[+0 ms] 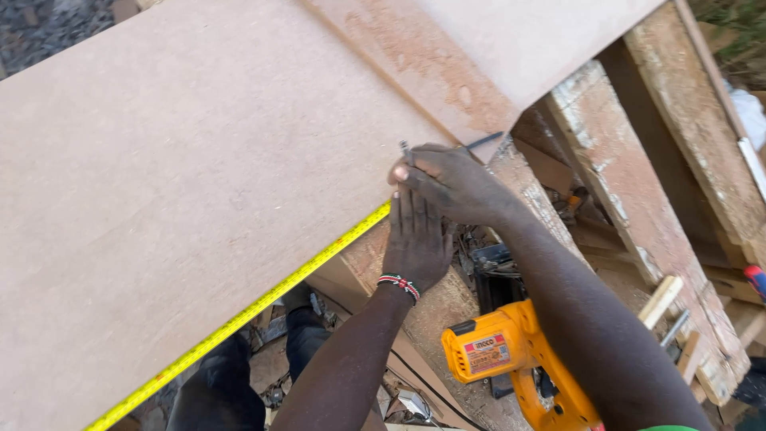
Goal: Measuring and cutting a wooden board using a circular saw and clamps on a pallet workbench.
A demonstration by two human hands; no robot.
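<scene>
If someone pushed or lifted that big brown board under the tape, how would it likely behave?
The board looks like a wide, thin flat sheet, so it is probably stiff across short spans but awkward and fairly heavy to lift. Its smooth face may slide easily. The left hand presses the yellow tape along its edge, beside the right hand.

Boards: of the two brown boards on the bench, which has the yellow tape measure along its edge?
The large near board, under both hands; the far board has no tape measure.

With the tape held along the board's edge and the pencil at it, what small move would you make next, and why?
Probably tick the board at the pencil tip: the left hand pins the yellow tape at the edge, and the right hand already poises the pencil there.
</scene>
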